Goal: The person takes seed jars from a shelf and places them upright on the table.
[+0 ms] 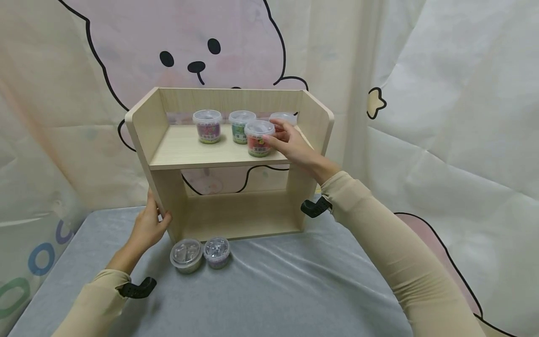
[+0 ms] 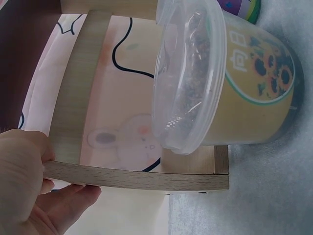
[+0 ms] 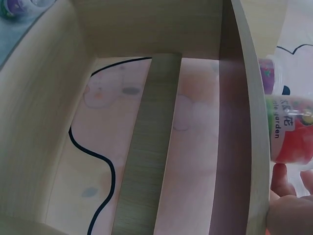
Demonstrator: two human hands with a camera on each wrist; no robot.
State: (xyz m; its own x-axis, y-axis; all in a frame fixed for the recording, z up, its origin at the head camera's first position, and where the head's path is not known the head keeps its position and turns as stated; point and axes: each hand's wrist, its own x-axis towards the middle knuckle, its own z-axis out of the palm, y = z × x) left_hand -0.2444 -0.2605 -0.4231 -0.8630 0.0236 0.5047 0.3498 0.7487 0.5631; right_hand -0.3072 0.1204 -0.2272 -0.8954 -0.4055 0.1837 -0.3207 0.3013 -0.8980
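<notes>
My left hand (image 1: 147, 224) grips the front edge of the left side panel of a two-tier wooden shelf (image 1: 139, 128). On the upper tier, my right hand (image 1: 294, 147) holds a clear-lidded plastic cup with a red label (image 1: 258, 145) from its right side. The thumb lies at its front and the index finger behind, near the lid. Close behind these fingers stands another lidded cup (image 1: 283, 116), partly hidden. A green-labelled cup (image 1: 240, 131) is just behind the red one. Farther left sits a purple-labelled cup (image 1: 208, 131).
On the grey cloth-covered table (image 1: 278, 290), a lidded tub with a sunflower label (image 2: 259, 73) and a smaller lidded cup (image 1: 216, 255) stand before the shelf's lower left corner. The lower tier (image 1: 240, 213) has an open back. A printed curtain (image 1: 442, 117) hangs behind and right.
</notes>
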